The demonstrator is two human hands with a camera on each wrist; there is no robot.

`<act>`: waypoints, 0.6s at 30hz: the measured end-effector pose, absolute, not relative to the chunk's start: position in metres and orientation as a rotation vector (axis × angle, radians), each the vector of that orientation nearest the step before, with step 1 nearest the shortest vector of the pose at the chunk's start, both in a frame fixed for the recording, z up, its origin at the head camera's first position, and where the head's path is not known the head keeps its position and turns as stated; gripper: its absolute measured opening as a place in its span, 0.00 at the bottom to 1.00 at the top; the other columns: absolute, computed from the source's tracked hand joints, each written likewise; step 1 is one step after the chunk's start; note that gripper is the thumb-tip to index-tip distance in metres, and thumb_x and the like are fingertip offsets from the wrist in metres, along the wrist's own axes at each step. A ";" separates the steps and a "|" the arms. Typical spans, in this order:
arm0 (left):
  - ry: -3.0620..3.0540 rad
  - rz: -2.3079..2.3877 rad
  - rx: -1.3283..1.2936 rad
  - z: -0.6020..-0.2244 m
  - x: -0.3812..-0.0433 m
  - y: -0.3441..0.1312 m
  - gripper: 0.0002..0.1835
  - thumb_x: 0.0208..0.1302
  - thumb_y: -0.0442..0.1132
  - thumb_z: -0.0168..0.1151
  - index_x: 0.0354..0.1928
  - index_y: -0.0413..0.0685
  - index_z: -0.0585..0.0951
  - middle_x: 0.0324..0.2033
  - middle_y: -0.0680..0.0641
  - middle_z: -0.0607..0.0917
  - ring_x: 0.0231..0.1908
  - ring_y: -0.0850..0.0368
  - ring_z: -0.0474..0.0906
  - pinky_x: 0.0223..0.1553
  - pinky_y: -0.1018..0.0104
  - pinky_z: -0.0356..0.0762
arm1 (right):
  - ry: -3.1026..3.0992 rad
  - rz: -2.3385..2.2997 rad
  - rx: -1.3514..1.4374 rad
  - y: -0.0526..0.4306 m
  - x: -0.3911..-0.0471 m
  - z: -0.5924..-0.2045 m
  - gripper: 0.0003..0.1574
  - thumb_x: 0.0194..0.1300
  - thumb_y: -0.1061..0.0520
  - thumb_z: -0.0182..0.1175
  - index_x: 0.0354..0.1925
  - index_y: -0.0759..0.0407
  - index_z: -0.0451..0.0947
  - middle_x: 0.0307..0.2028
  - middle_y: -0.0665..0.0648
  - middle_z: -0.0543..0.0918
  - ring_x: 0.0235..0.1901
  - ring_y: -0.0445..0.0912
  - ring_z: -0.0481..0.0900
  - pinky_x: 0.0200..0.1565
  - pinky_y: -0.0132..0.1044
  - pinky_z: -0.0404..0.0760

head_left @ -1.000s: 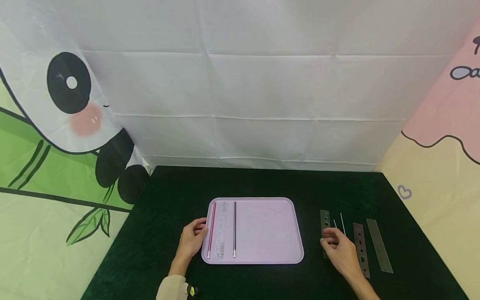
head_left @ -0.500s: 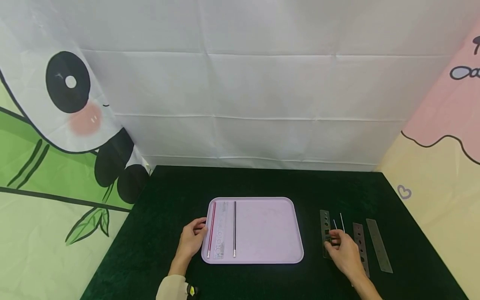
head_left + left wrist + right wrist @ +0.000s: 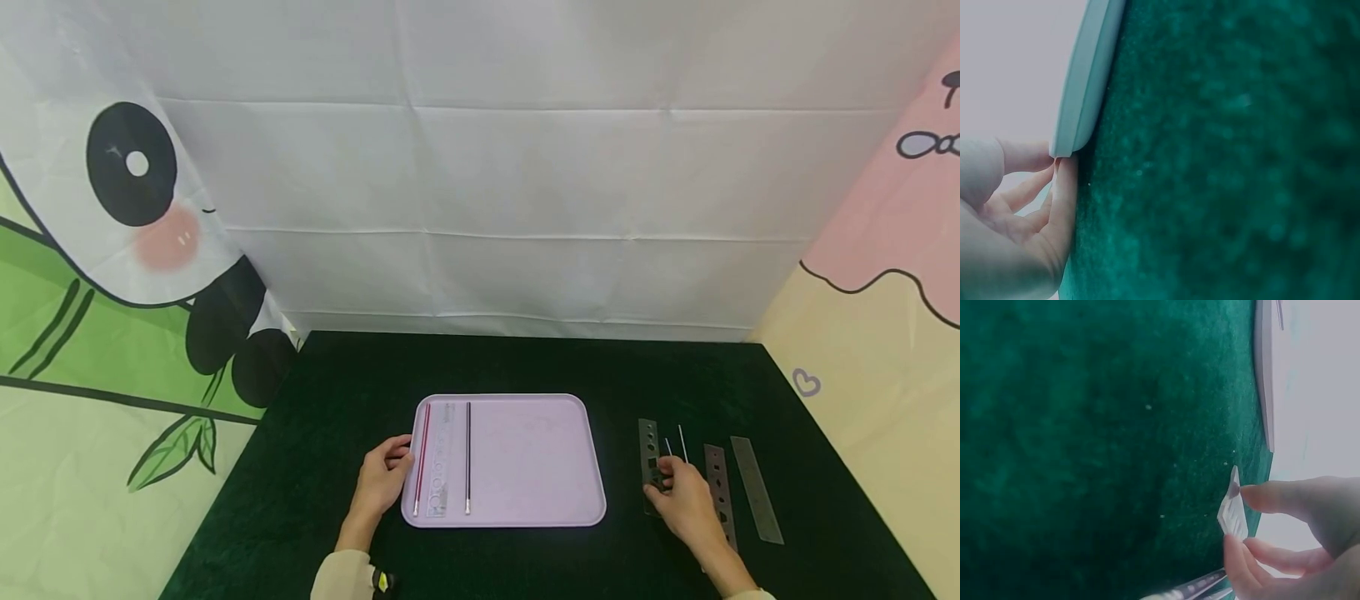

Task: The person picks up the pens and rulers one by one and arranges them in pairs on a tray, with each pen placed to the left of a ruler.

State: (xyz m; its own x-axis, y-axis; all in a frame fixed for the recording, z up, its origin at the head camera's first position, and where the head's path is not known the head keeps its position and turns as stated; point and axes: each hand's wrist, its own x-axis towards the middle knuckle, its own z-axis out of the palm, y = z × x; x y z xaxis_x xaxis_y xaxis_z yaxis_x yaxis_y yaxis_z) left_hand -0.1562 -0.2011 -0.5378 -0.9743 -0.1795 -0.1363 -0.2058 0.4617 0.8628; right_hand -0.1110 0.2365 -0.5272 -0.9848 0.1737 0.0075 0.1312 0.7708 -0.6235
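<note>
My left hand (image 3: 381, 477) holds the left rim of a pale lilac tray (image 3: 536, 458), thumb and fingers meeting at its edge in the left wrist view. In the tray lie a red pencil (image 3: 422, 458), a clear stencil ruler (image 3: 440, 458) and a black pencil (image 3: 468, 458), side by side. On the right, my right hand (image 3: 686, 504) pinches a see-through ruler with cut-out holes (image 3: 648, 442), which lies on the table. The right wrist view shows thumb and fingertips on either side of this ruler (image 3: 1234, 512). The hand partly hides two thin pale sticks (image 3: 682, 443).
Right of my right hand lie another holed ruler (image 3: 717, 479), partly covered by the wrist, and a plain ruler (image 3: 757, 490). Dark green cloth covers the table (image 3: 525, 367). A white sheet (image 3: 525, 175) hangs behind, with printed cloth at both sides.
My right hand has shifted slightly right and down, and its fingers have settled about the holed ruler. My left hand and the tray stay put.
</note>
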 end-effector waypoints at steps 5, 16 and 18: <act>2.666 1.583 -0.351 -0.539 -0.156 -0.202 0.19 0.75 0.34 0.57 0.66 0.42 0.77 0.52 0.40 0.81 0.47 0.48 0.78 0.50 0.52 0.78 | -2.940 0.960 -0.276 0.235 -0.116 -0.526 0.30 0.60 0.67 0.70 0.56 0.79 0.72 0.47 0.76 0.77 0.42 0.60 0.80 0.43 0.56 0.81; 2.658 1.610 -0.333 -0.538 -0.156 -0.201 0.19 0.75 0.33 0.57 0.65 0.42 0.77 0.51 0.40 0.82 0.45 0.48 0.78 0.49 0.55 0.78 | -2.986 0.956 -0.285 0.234 -0.119 -0.521 0.31 0.60 0.65 0.71 0.56 0.81 0.71 0.46 0.77 0.77 0.40 0.59 0.79 0.41 0.54 0.82; 2.659 1.610 -0.334 -0.538 -0.156 -0.201 0.19 0.75 0.33 0.57 0.65 0.41 0.77 0.51 0.40 0.82 0.45 0.48 0.78 0.49 0.55 0.78 | -2.998 0.963 -0.295 0.234 -0.120 -0.520 0.32 0.60 0.65 0.71 0.56 0.81 0.70 0.46 0.78 0.77 0.40 0.59 0.79 0.41 0.54 0.82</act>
